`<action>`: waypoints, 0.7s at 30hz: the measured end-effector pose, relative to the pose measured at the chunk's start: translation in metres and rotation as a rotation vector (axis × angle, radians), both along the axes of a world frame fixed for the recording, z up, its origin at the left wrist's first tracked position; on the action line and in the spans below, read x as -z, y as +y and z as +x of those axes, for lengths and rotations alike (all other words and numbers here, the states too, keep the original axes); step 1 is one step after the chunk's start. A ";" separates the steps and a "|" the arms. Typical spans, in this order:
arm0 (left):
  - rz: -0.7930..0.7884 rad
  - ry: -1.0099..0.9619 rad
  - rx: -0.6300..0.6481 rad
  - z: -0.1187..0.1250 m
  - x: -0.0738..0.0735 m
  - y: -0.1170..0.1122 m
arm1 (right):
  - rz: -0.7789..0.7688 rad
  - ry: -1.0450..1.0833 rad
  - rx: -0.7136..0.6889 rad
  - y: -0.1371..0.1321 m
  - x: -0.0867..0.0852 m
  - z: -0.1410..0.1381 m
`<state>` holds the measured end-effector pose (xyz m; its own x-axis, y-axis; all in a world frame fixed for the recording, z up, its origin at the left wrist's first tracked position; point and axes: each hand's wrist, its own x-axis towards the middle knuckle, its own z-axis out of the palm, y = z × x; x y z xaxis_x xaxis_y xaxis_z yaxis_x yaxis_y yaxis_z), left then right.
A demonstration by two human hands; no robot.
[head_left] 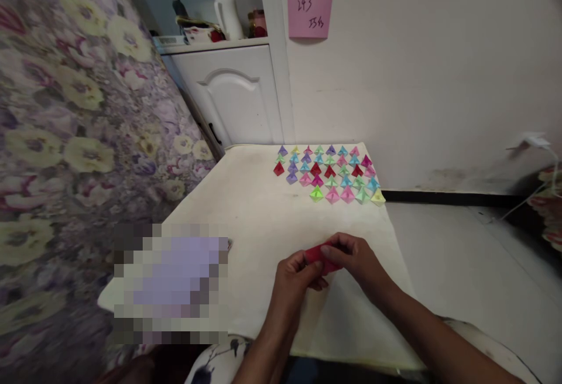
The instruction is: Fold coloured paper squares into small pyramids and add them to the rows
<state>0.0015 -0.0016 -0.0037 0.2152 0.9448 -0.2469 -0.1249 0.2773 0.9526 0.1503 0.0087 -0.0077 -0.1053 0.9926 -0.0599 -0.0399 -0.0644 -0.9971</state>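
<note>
A small piece of red paper (314, 253) is held in the air over the front of the table, pinched from both sides. My left hand (298, 276) grips its left part between thumb and fingers. On the other side, my right hand (349, 253) has its thumb pressed on the paper's right part. The fingers cover much of the paper, so its exact fold cannot be made out. Beyond the hands, several small folded paper pieces (330, 171) in many colours lie in rows near the table's far right corner.
The table (259, 214) has a pale cover. At its left is a blurred patch with a lilac shape (180, 270). A floral curtain (88, 138) hangs at the left. Behind stands a white cabinet (228, 100) holding a white jug (228, 16); a pink note (309, 4) is on the wall.
</note>
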 end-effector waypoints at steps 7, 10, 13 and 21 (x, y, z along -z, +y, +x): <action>0.057 -0.050 -0.021 0.000 0.004 0.000 | -0.129 0.153 0.002 0.002 0.004 -0.001; 0.047 -0.083 -0.016 0.000 0.004 0.001 | -0.178 0.214 -0.034 0.003 0.004 0.000; 0.059 -0.072 -0.013 0.000 0.003 0.001 | -0.245 0.286 -0.076 0.003 0.003 0.001; 0.079 -0.175 -0.011 0.002 -0.001 0.002 | -0.388 0.465 -0.135 0.002 0.004 0.001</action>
